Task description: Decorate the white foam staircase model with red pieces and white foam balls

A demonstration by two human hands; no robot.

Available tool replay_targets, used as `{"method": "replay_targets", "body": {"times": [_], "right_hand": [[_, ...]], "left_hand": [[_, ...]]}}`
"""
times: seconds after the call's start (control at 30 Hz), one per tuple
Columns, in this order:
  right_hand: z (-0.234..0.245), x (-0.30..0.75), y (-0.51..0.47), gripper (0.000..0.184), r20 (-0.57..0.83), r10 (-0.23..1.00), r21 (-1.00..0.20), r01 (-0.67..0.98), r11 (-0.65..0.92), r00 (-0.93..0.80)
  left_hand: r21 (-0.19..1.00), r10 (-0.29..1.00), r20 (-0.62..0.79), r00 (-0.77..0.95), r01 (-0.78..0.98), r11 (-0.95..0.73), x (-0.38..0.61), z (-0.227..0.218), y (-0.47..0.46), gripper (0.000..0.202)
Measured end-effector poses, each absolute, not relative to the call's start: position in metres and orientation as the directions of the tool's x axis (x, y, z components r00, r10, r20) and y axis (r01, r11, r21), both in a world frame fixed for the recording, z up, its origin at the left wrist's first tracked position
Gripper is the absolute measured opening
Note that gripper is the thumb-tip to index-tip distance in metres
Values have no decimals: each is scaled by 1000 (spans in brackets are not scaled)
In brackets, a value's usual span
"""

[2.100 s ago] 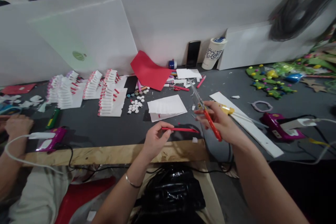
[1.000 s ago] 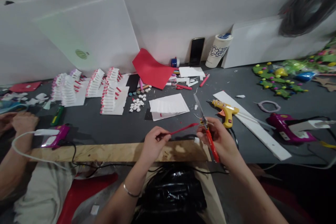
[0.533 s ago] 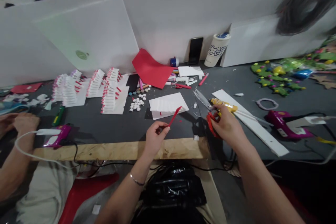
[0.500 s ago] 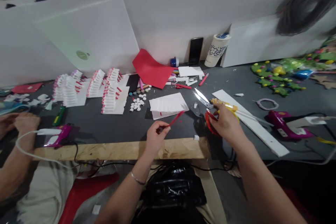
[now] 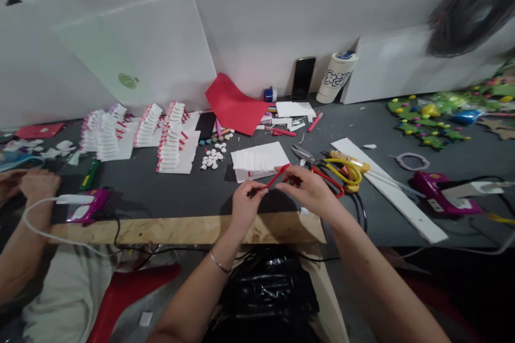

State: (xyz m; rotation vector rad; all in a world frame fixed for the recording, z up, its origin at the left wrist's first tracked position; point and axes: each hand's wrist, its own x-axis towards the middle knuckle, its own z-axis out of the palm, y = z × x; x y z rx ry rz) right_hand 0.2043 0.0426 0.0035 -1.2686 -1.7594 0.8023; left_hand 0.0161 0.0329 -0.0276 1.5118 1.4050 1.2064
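A thin red strip [image 5: 277,176] slants up between my two hands, above the front of the table. My left hand [image 5: 247,201] pinches its lower end between thumb and fingertips. At the upper end, the fingertips of my right hand [image 5: 308,188] close on the strip. Just behind it lies a folded white sheet [image 5: 257,158] with a small red mark near its front edge. Scissors with red handles [image 5: 329,181] rest on the table beyond my right hand. Next to them are yellow looped handles [image 5: 349,170] and a yellow tool with a translucent stick.
Stacks of white pieces with red tips [image 5: 169,153] stand left, near white discs [image 5: 213,156]. Red sheet [image 5: 237,104], phone [image 5: 303,78] and cup [image 5: 336,77] are at the back. A white board strip [image 5: 388,190] and purple power block [image 5: 438,198] lie right. Another person's hands [image 5: 40,186] are far left.
My right hand has let go of the scissors, which now lie on the table. It has moved left and taken hold of the red strip's upper end. My left hand keeps its pinch.
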Motion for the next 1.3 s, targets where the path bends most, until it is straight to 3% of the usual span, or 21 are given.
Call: {"method": "replay_targets", "body": {"times": [0.1, 0.3, 0.4, 0.5, 0.6, 0.77, 1.3], "right_hand": [[-1, 184, 43, 22, 192, 975, -917, 334, 219, -112], [-11, 173, 41, 21, 217, 976, -933, 295, 203, 13], [-13, 175, 47, 23, 227, 972, -917, 349, 192, 60], [-10, 175, 57, 22, 228, 971, -894, 410, 182, 66], [-6, 173, 64, 17, 291, 956, -827, 508, 241, 22], [-1, 167, 72, 11, 367, 926, -682, 654, 328, -82], [-4, 158, 88, 14, 327, 907, -442, 805, 395, -265]], "left_hand": [[935, 984, 180, -9, 312, -168, 15, -31, 35, 3], [887, 977, 213, -30, 426, -181, -6, -34, 44, 10], [793, 965, 256, -50, 582, -180, -22, -36, 52, 11], [649, 953, 300, 38, 724, -233, -32, -41, 58, 9], [571, 941, 315, 120, 768, -289, -34, -47, 61, 14], [562, 929, 343, 140, 762, -323, -32, -53, 62, 18], [546, 932, 336, 137, 778, -311, -27, -54, 60, 20]]}}
